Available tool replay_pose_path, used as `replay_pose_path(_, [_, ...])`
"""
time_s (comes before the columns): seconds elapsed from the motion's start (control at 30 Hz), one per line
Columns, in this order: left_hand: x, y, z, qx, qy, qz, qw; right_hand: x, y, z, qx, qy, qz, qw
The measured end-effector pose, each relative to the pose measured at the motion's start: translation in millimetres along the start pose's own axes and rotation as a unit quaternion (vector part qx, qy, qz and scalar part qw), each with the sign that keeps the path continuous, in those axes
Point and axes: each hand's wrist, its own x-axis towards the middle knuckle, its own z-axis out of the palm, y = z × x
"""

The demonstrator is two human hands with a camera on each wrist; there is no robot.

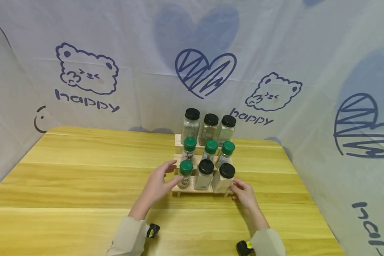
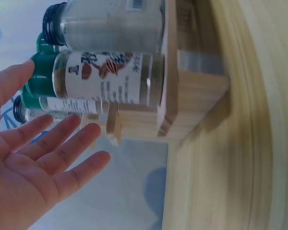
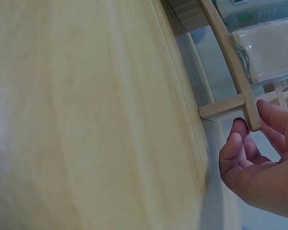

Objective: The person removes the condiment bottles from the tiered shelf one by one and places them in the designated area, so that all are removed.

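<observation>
A three-tier wooden spice rack [image 1: 208,190] stands on the table and carries several spice jars in three rows. Its front row has a green-capped jar with a printed label [image 2: 103,79] at left and two black-capped jars of pale powder, the right one [image 1: 222,181] leaning slightly. My left hand [image 1: 158,183] is beside the green-capped jar, fingers spread; its thumb is close to the cap, and I cannot tell whether it touches. My right hand [image 3: 266,158] pinches the right end of the front shelf [image 3: 251,112], thumb and fingers on either side of the board.
Green-capped jars [image 1: 210,147] fill the middle tier, and taller black-capped jars [image 1: 191,126] the top tier. A white curtain [image 1: 140,71] with bears and hearts hangs behind the wooden table [image 1: 83,170]. A black strap piece [image 1: 153,230] shows at the left cuff.
</observation>
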Motion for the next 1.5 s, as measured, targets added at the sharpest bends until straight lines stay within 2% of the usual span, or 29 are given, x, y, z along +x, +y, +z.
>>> replay_pose_path(0.13, [4.7,0.7,2.6,-0.046,-0.004,-0.016,0.9988,0.1,1.5,0.4,0.009,-0.001,0.002,1.0000])
replay_pose_path(0.27, [8.9,1.5,4.7,-0.074,-0.005,-0.014,0.9971,-0.5,1.3,0.9,0.006,-0.001,0.000,1.0000])
replay_pose_path(0.53, [13.4,0.7,9.7,-0.084,-0.002,-0.012,0.9964,-1.0,-2.2,2.4,-0.007,-0.003,0.002,1.0000])
replay_pose_path(0.77, [16.5,0.4,14.4,-0.117,0.002,-0.011,0.9930,0.1,-0.9,3.2,0.000,-0.003,0.003,1.0000])
replay_pose_path(1.17, [19.0,-2.9,20.2,-0.132,0.014,0.001,0.9912,-0.8,0.1,3.1,0.015,0.005,0.008,0.9998])
replay_pose_path(1.4, [17.2,-0.9,16.1,-0.154,0.037,-0.008,0.9873,-1.2,0.6,1.5,-0.006,0.006,0.013,0.9999])
replay_pose_path(1.5, [14.5,10.1,7.9,-0.157,0.051,0.000,0.9862,-1.9,0.3,1.4,-0.012,0.005,0.010,0.9999])
